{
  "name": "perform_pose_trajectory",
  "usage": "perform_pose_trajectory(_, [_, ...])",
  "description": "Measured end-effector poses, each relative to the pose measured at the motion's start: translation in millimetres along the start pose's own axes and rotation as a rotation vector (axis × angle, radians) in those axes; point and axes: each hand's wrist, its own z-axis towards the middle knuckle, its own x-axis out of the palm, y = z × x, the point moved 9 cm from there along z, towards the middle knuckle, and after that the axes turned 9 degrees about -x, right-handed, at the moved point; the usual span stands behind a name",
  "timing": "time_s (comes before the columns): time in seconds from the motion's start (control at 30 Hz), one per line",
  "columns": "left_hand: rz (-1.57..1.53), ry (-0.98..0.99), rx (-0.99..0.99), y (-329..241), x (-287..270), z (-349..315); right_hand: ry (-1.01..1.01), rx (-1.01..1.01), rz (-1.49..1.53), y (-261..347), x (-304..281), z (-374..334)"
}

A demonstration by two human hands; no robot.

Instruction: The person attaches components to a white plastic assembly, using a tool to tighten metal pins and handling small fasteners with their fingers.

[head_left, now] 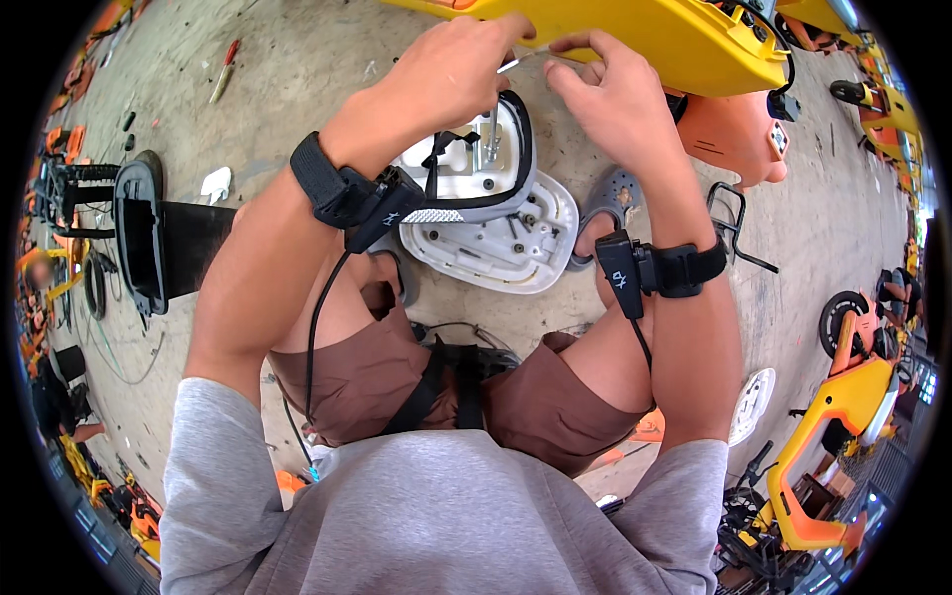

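In front of me, above two white plastic shells, my left hand point(451, 77) is closed, its fingertips around a thin, wire-like piece point(512, 65) with a whitish end. My right hand point(617, 97) pinches toward the other end of this piece, thumb and forefinger close together. A slim metal rod point(493, 124) stands below my left fingers, over the upper shell point(461, 181), which has a black rim and a black strap. Partly under it rests a second white shell point(526, 253) with molded ribs and holes. Both shells lie between my feet.
A yellow body panel point(635, 45) and an orange part point(729, 134) stand just beyond my hands. A red-handled screwdriver point(226, 69) lies on the floor at far left. A black frame part point(139, 238) is at left, a bent black rod point(736, 226) at right. Yellow-orange vehicles point(828, 456) line the edges.
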Motion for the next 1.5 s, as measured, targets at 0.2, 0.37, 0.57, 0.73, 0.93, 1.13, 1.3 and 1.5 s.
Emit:
perform_pose_trajectory(0.2, [0.012, 0.102, 0.122, -15.4, 5.9, -0.1, 0.143, 0.006, -0.325, -2.5, 2.6, -4.4])
perform_pose_trajectory(0.37, [0.133, -0.223, 0.309, -25.6, -10.4, -9.8, 0.259, 0.122, -0.368, -5.9, 4.0, -9.6])
perform_pose_trajectory(0.57, [-0.047, 0.153, -0.127, -9.1, 8.1, -2.1, 0.369, 0.1, -0.222, -10.1, 19.0, -11.4])
perform_pose_trajectory(0.73, [0.06, 0.069, -0.07, -7.7, 6.7, 0.8, 0.458, -0.038, -0.104, 3.1, 29.2, -13.6])
perform_pose_trajectory(0.93, [-0.041, -0.009, 0.027, -14.4, 4.2, -1.6, 0.072, 0.022, -0.034, -2.6, -0.7, -5.3])
perform_pose_trajectory(1.13, [-0.037, 0.102, 0.093, -11.9, 4.8, 1.1, 0.008, -0.065, -0.325, 1.3, -7.5, -6.0])
perform_pose_trajectory(1.3, [0.085, -0.017, 0.204, -19.6, 2.0, -3.6, 0.092, 0.019, -0.427, 0.2, -7.9, -0.9])
perform_pose_trajectory(1.5, [-0.045, 0.019, -0.003, -7.4, 6.8, -3.4, 0.259, 0.122, -0.322, -5.8, 7.7, -3.0])
